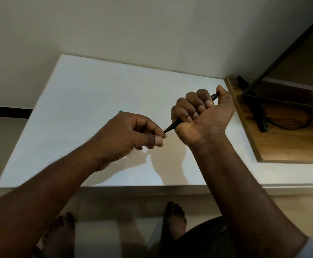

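My right hand (pixel 202 114) grips a black pen (pixel 171 127) in a fist above the white table (pixel 81 108). The pen's tip points left and down, and its clicker end sticks out by my thumb. My left hand (pixel 131 135) is just left of it, fingers curled, with thumb and fingertips pinched at the pen's tip. Whether something small sits between those fingers I cannot tell. A bit of a green object (pixel 121 111) peeks out behind my left hand, mostly hidden.
A wooden desk (pixel 282 146) with black metal legs (pixel 259 108) and a dark cable stands to the right of the white table. A plain wall runs behind. My bare feet (pixel 174 220) stand on the tiled floor below the table's front edge.
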`<action>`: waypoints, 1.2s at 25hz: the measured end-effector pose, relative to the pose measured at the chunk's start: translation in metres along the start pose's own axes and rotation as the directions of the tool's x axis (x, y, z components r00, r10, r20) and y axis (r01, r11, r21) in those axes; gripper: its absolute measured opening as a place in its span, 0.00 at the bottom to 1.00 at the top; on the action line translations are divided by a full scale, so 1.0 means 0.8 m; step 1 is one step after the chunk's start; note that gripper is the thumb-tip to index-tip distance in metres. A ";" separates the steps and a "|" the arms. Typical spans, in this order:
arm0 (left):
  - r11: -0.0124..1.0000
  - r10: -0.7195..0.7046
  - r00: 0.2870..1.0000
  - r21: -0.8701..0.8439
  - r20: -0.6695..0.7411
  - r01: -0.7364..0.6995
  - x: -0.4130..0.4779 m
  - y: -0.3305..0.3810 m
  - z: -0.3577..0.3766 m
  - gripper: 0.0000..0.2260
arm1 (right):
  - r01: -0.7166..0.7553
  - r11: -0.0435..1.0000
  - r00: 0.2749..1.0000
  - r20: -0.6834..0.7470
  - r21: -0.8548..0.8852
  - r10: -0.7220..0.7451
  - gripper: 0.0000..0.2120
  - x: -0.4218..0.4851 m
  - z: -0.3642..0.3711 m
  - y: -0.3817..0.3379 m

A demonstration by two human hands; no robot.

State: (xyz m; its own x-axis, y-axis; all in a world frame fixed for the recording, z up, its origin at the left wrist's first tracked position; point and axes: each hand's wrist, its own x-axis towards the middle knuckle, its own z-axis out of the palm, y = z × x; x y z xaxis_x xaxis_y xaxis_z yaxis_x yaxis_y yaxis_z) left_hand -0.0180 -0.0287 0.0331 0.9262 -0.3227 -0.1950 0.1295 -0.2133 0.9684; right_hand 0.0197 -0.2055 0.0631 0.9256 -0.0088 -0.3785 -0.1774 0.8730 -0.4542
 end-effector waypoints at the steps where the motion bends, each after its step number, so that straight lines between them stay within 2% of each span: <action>1: 1.000 0.000 1.000 0.001 0.001 0.000 0.000 0.000 0.000 0.04 | -0.001 1.000 1.000 -0.004 -0.002 0.001 0.23 0.000 0.000 0.000; 19: 1.000 0.002 1.000 -0.009 0.001 -0.002 0.001 -0.001 -0.002 0.04 | 0.014 0.999 1.000 0.022 -0.043 -0.014 0.21 0.000 0.002 -0.001; 30: 1.000 -0.016 1.000 -0.006 0.002 0.016 0.003 -0.004 -0.002 0.04 | 0.058 0.989 0.987 0.154 -0.136 -0.036 0.25 -0.004 0.005 -0.001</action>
State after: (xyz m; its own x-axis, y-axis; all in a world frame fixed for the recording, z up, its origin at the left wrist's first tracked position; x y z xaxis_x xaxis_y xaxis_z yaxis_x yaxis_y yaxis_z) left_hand -0.0157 -0.0276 0.0300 0.9234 -0.3210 -0.2106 0.1465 -0.2125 0.9661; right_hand 0.0179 -0.2041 0.0677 0.9719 0.0345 -0.2330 -0.1676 0.7964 -0.5811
